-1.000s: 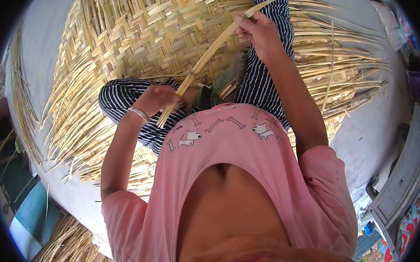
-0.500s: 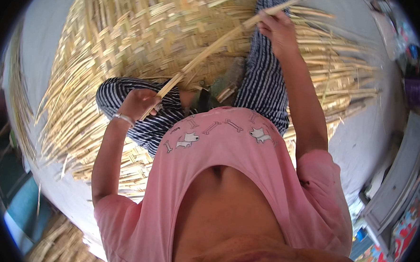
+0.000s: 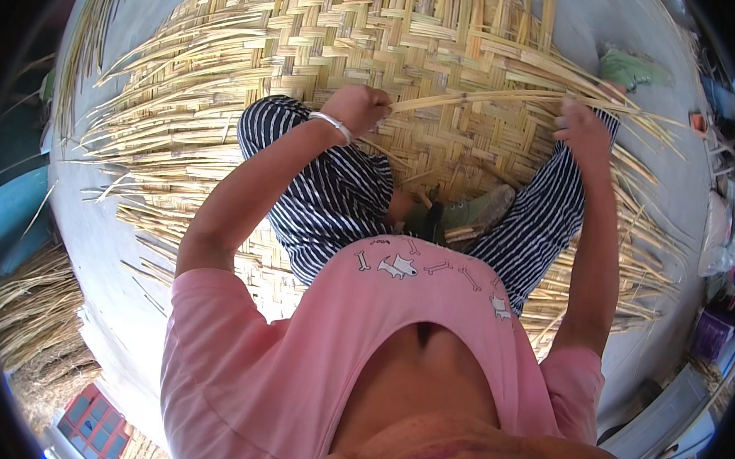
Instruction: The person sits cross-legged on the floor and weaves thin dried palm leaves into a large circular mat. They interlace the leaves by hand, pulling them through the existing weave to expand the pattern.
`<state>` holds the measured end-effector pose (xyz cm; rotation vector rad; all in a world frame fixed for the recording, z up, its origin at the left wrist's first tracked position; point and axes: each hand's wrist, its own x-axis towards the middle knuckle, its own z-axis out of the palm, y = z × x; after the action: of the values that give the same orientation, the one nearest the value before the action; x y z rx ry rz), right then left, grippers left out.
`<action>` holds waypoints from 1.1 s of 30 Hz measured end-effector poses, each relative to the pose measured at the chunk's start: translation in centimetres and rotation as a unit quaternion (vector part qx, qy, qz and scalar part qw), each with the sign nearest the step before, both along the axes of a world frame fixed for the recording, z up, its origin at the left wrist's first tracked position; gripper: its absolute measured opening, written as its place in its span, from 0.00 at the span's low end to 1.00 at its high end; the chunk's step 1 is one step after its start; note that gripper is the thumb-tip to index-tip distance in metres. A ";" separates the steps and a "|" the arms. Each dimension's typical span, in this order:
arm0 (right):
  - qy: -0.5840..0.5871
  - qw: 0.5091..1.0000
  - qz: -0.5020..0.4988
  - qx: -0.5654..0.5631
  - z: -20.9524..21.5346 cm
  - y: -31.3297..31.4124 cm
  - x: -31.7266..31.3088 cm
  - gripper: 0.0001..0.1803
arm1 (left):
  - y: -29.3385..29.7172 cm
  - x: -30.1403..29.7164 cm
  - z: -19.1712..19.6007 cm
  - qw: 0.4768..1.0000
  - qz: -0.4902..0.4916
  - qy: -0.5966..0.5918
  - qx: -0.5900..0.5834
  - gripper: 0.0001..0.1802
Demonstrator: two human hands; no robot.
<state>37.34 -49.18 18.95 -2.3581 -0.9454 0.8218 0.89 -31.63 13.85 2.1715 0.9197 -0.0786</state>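
Note:
I sit on a large woven mat [image 3: 394, 40] of pale flat bamboo strips, my legs in striped trousers spread over it. My left hand [image 3: 359, 107], with a silver bangle at the wrist, grips one end of a long loose bamboo strip [image 3: 482, 98]. My right hand [image 3: 583, 129] holds the same strip further along to the right. The strip lies nearly level across the mat between both hands, just above the weave. Green shoes [image 3: 468, 216] show between my knees.
Loose strip ends fan out from the mat's edges on the grey concrete floor [image 3: 126, 242]. A pile of spare strips [image 3: 26, 311] lies at lower left beside a teal object [image 3: 11, 211]. Bags and boxes [image 3: 720, 248] crowd the right edge. A green shoe [image 3: 633, 69] lies at upper right.
The strip has swung down from a steep slant to nearly level. My left hand rose and moved forward; my right hand dropped lower to the right. The view shifted over the mat.

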 end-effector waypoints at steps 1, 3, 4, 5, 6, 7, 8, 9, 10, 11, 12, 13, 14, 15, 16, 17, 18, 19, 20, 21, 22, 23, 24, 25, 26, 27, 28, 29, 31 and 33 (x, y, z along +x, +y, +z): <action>-0.098 0.990 0.102 0.028 -0.8 0.8 -1.7 0.23 | 0.3 0.8 -0.7 0.998 -0.018 -0.008 0.059 0.11; -0.218 0.932 0.264 0.117 -2.0 3.4 -5.2 0.21 | 0.9 2.3 -1.5 0.990 -0.058 -0.027 0.127 0.10; -0.241 0.898 0.324 0.178 -2.4 4.9 -6.7 0.20 | 1.3 2.8 -1.7 0.989 -0.066 -0.038 0.128 0.10; -0.263 0.879 0.346 0.194 -3.0 6.5 -7.7 0.18 | 1.9 3.5 -1.8 0.987 -0.077 -0.053 0.130 0.10; -0.284 0.859 0.369 0.213 -3.9 8.2 -8.5 0.17 | 2.4 4.0 -2.1 0.985 -0.087 -0.067 0.132 0.10; -0.304 0.838 0.391 0.231 -4.6 9.7 -9.0 0.16 | 3.0 4.4 -2.8 0.983 -0.076 -0.083 0.147 0.09; -0.270 0.855 0.409 0.167 -4.7 11.0 -9.5 0.15 | 3.9 4.6 -3.2 0.982 -0.066 -0.095 0.149 0.09; -0.236 0.868 0.424 0.103 -4.2 12.4 -9.7 0.13 | 5.0 4.9 -3.2 0.981 -0.058 -0.107 0.154 0.09; -0.201 0.876 0.437 0.039 -4.2 13.4 -9.6 0.12 | 6.1 5.1 -3.3 0.979 -0.049 -0.119 0.158 0.09; -0.202 0.874 0.440 0.039 -4.9 14.2 -9.3 0.12 | 7.4 5.2 -3.5 0.976 -0.055 -0.107 0.181 0.09; -0.204 0.872 0.443 0.038 -5.7 14.9 -8.8 0.11 | 8.5 5.3 -3.6 0.981 -0.045 -0.103 0.158 0.10; -0.206 0.871 0.445 0.037 -6.4 15.5 -8.4 0.11 | 9.5 5.5 -3.8 0.985 -0.035 -0.099 0.135 0.10; -0.212 0.870 0.441 0.058 -7.0 16.1 -7.9 0.11 | 10.5 5.8 -3.7 0.989 -0.023 -0.093 0.111 0.10; -0.221 0.870 0.434 0.077 -7.4 16.5 -7.3 0.11 | 11.3 6.5 -3.1 0.995 -0.011 -0.047 0.082 0.11; -0.229 0.870 0.426 0.095 -7.9 16.8 -6.6 0.11 | 12.5 7.4 -3.2 0.994 -0.028 -0.004 0.107 0.14; -0.231 0.885 0.394 0.089 -8.2 17.3 -5.8 0.11 | 13.6 7.9 -3.8 0.995 0.021 -0.057 0.079 0.13; -0.233 0.899 0.362 0.082 -8.7 17.8 -4.9 0.12 | 14.6 8.7 -4.4 0.990 0.071 -0.109 0.049 0.12; -0.234 0.912 0.329 0.074 -9.1 18.2 -4.1 0.12 | 15.8 9.8 -5.0 0.985 0.115 -0.126 -0.010 0.10; -0.201 0.933 0.294 0.052 -8.9 18.6 -3.2 0.13 | 17.5 11.3 -5.6 0.975 0.159 -0.142 -0.069 0.09; -0.158 0.944 0.284 0.049 -8.2 20.3 -4.0 0.14 | 23.5 9.1 -13.6 0.969 0.081 -0.155 -0.176 0.27; -0.125 0.963 0.240 0.018 -8.6 20.2 -2.7 0.14 | 23.7 11.5 -14.4 0.945 0.105 -0.194 -0.243 0.24; -0.071 0.977 0.197 0.030 -9.0 20.0 -1.6 0.15 | 23.7 14.2 -13.7 0.915 0.133 -0.228 -0.305 0.22; -0.015 0.986 0.157 0.046 -9.3 20.0 -1.0 0.16 | 23.8 16.2 -13.2 0.880 0.165 -0.260 -0.362 0.20; 0.040 0.990 0.117 0.062 -9.6 19.9 -0.4 0.17 | 23.8 17.8 -12.7 0.903 0.152 -0.193 -0.352 0.23; 0.055 0.992 0.098 0.059 -9.7 19.8 0.0 0.17 | 23.7 19.7 -11.4 0.982 -0.027 -0.079 -0.168 0.22; 0.071 0.993 0.079 0.058 -9.7 19.9 0.1 0.17 | 23.2 21.4 -9.2 0.978 -0.203 0.038 0.034 0.21; 0.087 0.993 0.062 0.056 -9.8 20.0 0.1 0.17 | 22.7 22.8 -7.1 0.890 -0.361 0.149 0.233 0.21; 0.110 0.990 0.056 0.072 -9.9 20.4 -0.5 0.17 | 22.4 23.1 -6.4 0.730 -0.483 0.252 0.413 0.20; 0.157 0.981 0.044 0.103 -10.2 21.1 -1.5 0.17 | 23.3 24.0 -8.5 0.944 -0.133 0.159 0.257 0.17; 0.190 0.973 0.015 0.133 -11.8 21.0 -0.4 0.16 | 21.6 25.2 -6.2 0.989 0.017 0.044 0.138 0.17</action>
<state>36.96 -28.14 7.15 -1.8750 -0.8682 1.0414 26.11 -10.01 7.63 2.4214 1.0698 -0.0317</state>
